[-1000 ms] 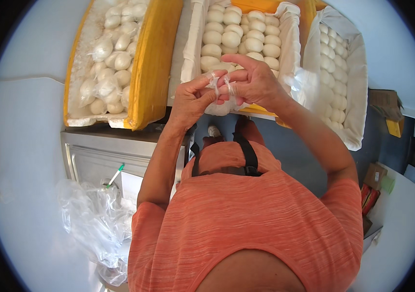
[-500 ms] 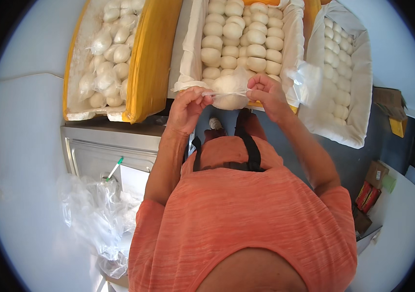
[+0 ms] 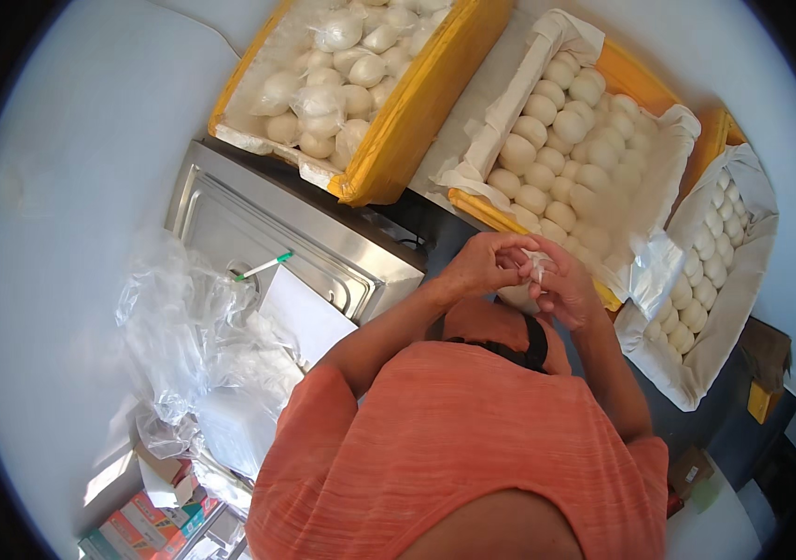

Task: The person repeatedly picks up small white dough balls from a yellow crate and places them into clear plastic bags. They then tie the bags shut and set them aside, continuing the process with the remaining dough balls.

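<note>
My left hand (image 3: 496,261) and my right hand (image 3: 566,289) meet near my middle, both closed with bent fingers on the twisted top of a clear plastic bag (image 3: 538,266). The bag's lower part, pale and round, is mostly hidden beneath my hands. Just past my hands stands the middle yellow crate (image 3: 477,207), lined with white cloth and packed with round white buns (image 3: 557,149).
A yellow crate (image 3: 398,112) of bagged buns is upper left, another cloth-lined crate (image 3: 743,271) at right. A steel unit (image 3: 361,271) at left has a green-and-white pen (image 3: 263,266), paper (image 3: 300,313) and loose plastic bags (image 3: 174,336); small boxes (image 3: 141,523) lie at lower left.
My view has turned, so the crates appear tilted and farther right and more of the left counter shows. My hands have come closer together on the bag's gathered top, hiding more of it.
</note>
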A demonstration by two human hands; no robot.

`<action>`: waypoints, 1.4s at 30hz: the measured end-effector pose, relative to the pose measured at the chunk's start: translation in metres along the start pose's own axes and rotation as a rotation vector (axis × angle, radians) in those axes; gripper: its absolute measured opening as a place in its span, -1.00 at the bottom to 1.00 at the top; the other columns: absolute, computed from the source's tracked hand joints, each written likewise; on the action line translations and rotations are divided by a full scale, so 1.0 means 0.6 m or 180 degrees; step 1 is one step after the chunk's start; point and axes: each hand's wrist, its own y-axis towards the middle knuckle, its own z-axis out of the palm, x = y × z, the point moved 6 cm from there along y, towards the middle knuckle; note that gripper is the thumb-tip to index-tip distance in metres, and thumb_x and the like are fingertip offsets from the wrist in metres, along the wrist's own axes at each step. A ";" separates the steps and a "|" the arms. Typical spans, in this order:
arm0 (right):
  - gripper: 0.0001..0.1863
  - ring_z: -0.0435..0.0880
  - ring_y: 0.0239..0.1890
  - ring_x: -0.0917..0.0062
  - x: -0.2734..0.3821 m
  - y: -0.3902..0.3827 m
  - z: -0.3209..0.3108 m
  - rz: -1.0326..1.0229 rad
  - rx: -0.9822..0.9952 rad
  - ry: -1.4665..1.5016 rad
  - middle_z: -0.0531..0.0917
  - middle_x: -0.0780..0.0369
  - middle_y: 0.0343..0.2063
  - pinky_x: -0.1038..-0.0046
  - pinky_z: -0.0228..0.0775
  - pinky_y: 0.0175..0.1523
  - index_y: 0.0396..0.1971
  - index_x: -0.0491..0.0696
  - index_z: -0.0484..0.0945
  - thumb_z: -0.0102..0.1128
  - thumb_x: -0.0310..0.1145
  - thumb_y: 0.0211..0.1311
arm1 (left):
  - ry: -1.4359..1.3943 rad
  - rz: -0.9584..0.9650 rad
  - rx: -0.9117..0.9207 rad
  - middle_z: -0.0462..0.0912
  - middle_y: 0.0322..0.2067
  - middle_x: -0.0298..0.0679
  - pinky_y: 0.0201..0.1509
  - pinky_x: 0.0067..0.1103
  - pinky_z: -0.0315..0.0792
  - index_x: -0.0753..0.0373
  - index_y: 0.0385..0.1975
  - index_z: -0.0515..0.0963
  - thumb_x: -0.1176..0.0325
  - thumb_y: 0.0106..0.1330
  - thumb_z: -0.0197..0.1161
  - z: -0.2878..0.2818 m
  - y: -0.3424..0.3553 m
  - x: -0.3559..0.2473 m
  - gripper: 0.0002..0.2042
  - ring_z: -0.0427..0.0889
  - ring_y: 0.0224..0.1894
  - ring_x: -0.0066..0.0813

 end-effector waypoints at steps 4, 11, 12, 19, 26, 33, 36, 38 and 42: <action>-0.46 0.53 -0.48 0.70 0.004 0.016 0.010 -0.0172 0.0025 -0.0672 0.61 0.27 -0.41 0.72 0.31 -0.48 0.10 -0.16 0.34 0.25 -0.50 0.06 | -0.0008 0.0199 -0.0261 0.54 -0.48 -0.43 -0.37 -0.73 0.34 0.24 -0.18 0.46 0.48 0.12 0.30 -0.014 -0.021 0.003 -0.73 0.47 -0.43 -0.73; -0.56 0.54 -0.38 0.64 0.023 0.057 -0.004 -0.0354 0.0131 -0.0295 0.61 0.25 -0.34 0.69 0.33 -0.36 0.01 -0.14 0.40 0.17 -0.50 0.07 | -0.1748 0.0233 -0.1074 0.36 -0.64 -0.45 -0.59 -0.76 0.11 0.25 -0.36 0.43 0.50 0.17 0.20 -0.120 -0.073 -0.077 -0.91 0.21 -0.66 -0.74; -0.56 0.54 -0.31 0.62 0.038 0.053 0.009 -0.0632 0.0232 -0.0374 0.59 0.22 -0.26 0.68 0.34 -0.33 0.02 -0.14 0.40 0.17 -0.50 0.08 | -0.1521 0.0365 -0.1057 0.33 -0.65 -0.47 -0.59 -0.75 0.11 0.25 -0.38 0.44 0.49 0.18 0.20 -0.129 -0.073 -0.111 -0.92 0.19 -0.66 -0.75; -0.54 0.46 0.01 0.33 0.208 -0.212 0.163 -0.2283 0.3034 -0.0913 0.39 0.01 0.10 0.40 0.39 -0.06 0.10 -0.17 0.39 0.12 -0.42 0.17 | 0.1167 0.1790 -0.2816 0.44 -0.54 -0.43 -0.48 -0.75 0.16 0.27 -0.36 0.50 0.48 0.23 0.22 -0.315 -0.069 -0.362 -0.94 0.29 -0.54 -0.76; -0.96 0.57 -0.36 0.54 0.229 -0.269 -0.049 -0.2816 0.0593 -0.0339 0.64 0.22 -0.37 0.56 0.42 -0.18 -0.50 -0.17 0.59 0.23 -0.53 0.10 | 0.3547 0.2363 -0.2764 0.52 -0.11 -0.23 -0.23 -0.64 0.46 0.25 -0.05 0.48 0.40 0.21 0.27 -0.176 0.072 -0.396 -0.69 0.55 -0.20 -0.50; -0.70 0.54 -0.32 0.63 -0.039 -0.225 -0.660 -0.1450 -0.4284 0.0193 0.65 0.26 -0.41 0.57 0.34 -0.15 -0.37 -0.17 0.62 0.19 -0.20 0.18 | 0.2488 0.1615 -0.0747 0.46 -0.02 -0.19 -0.22 -0.68 0.46 0.25 -0.20 0.54 0.50 0.18 0.26 0.028 0.259 -0.234 -0.81 0.52 -0.10 -0.52; -0.61 0.57 -0.32 0.54 -0.058 -0.198 -0.675 -0.1093 -0.4196 -0.0474 0.66 0.20 -0.31 0.50 0.38 -0.17 -0.21 -0.21 0.58 0.20 -0.17 0.13 | 0.2262 0.1431 -0.0226 0.47 -0.02 -0.20 -0.25 -0.66 0.46 0.24 -0.21 0.52 0.51 0.16 0.26 0.102 0.302 -0.182 -0.80 0.51 -0.10 -0.52; -0.61 0.61 -0.33 0.48 -0.004 -0.214 -0.616 -0.1036 -0.4375 -0.0874 0.65 0.21 -0.27 0.43 0.42 -0.20 -0.19 -0.18 0.57 0.28 -0.25 0.02 | 0.2195 0.1258 0.0068 0.47 -0.03 -0.21 -0.26 -0.66 0.47 0.23 -0.21 0.52 0.51 0.16 0.25 0.140 0.323 -0.150 -0.80 0.51 -0.10 -0.53; -0.66 0.62 -0.32 0.55 0.059 -0.273 -0.568 -0.2424 -0.5071 -0.1927 0.63 0.23 -0.37 0.48 0.43 -0.20 -0.30 -0.18 0.53 0.40 -0.36 -0.08 | 0.1616 0.0875 0.0609 0.51 -0.10 -0.24 -0.29 -0.65 0.48 0.26 -0.21 0.51 0.49 0.17 0.26 0.218 0.366 -0.064 -0.80 0.56 -0.21 -0.56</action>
